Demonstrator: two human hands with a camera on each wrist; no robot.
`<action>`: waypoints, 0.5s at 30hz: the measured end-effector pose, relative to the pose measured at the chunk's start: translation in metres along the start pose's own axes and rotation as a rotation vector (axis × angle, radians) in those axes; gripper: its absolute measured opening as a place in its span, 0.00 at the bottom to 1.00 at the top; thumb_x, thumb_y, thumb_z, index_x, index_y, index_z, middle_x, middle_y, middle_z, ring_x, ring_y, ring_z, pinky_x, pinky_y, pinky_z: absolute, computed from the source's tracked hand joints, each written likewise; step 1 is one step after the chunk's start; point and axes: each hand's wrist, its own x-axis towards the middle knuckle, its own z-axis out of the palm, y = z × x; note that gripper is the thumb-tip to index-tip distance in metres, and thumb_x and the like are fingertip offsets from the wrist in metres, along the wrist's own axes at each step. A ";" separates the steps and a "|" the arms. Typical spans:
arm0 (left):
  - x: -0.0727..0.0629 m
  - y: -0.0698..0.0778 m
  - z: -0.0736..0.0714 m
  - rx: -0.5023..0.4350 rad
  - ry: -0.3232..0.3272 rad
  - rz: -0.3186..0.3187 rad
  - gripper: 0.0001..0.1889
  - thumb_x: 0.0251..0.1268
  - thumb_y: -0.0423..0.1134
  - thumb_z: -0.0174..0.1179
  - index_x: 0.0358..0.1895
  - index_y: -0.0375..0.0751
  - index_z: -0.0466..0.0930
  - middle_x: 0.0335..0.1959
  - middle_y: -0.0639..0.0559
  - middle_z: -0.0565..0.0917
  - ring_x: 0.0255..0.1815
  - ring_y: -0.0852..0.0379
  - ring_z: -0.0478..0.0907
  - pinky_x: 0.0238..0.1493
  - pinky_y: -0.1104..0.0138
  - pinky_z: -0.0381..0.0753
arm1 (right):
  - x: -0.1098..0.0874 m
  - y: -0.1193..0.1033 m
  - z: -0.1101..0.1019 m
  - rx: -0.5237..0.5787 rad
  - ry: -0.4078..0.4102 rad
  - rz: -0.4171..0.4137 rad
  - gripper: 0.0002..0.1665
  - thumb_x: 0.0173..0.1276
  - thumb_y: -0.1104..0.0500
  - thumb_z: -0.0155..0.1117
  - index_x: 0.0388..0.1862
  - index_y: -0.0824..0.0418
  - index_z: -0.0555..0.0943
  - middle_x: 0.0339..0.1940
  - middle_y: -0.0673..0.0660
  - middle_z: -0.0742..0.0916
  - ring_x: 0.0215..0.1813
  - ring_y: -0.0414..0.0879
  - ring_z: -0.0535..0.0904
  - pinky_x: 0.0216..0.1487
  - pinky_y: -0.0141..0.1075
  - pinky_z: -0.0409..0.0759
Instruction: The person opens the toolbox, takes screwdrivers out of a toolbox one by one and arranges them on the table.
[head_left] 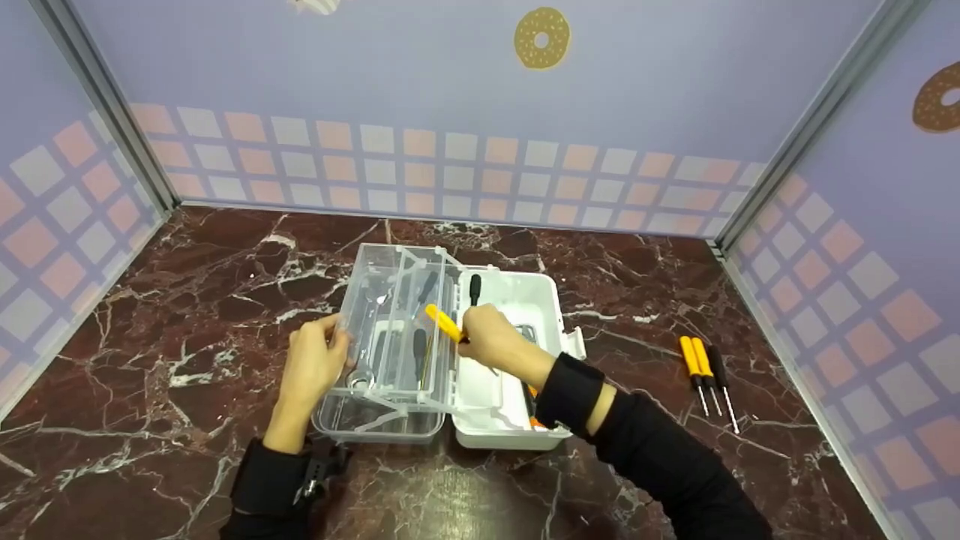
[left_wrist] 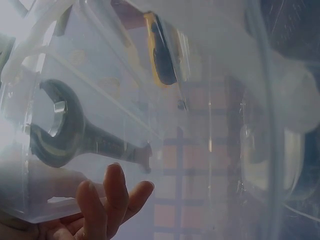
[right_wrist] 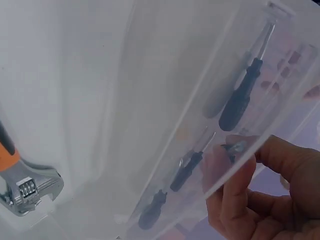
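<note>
My left hand (head_left: 315, 356) holds the left side of a raised clear tray (head_left: 360, 262), its fingers on the plastic beside a wrench (left_wrist: 67, 125). Dark-handled screwdrivers (right_wrist: 240, 100) and a yellow-and-black handle (left_wrist: 161, 52) show through the tray. Over the hinge side of the open toolbox (head_left: 517, 439), my right hand (head_left: 491, 334) grips a yellow-handled screwdriver (head_left: 444, 322), handle end pointing left; its shaft is hidden. A black handle (head_left: 475, 286) projects just beyond that hand. In the right wrist view, the right hand's fingers (right_wrist: 235, 200) are at the tray wall.
An adjustable wrench (right_wrist: 32, 187) with an orange-and-black handle lies in the white box. Two yellow-handled screwdrivers (head_left: 696, 360) and a black-handled one (head_left: 718, 367) lie on the marbled table at right. Patterned panels (head_left: 450, 165) enclose the back and sides.
</note>
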 end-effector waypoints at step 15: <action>0.000 0.000 0.000 0.019 0.011 0.012 0.17 0.56 0.26 0.45 0.49 0.25 0.74 0.28 0.38 0.82 0.13 0.55 0.78 0.16 0.72 0.72 | -0.022 0.041 -0.045 0.143 0.029 0.177 0.09 0.48 0.65 0.64 0.28 0.72 0.80 0.24 0.62 0.84 0.20 0.46 0.78 0.22 0.32 0.77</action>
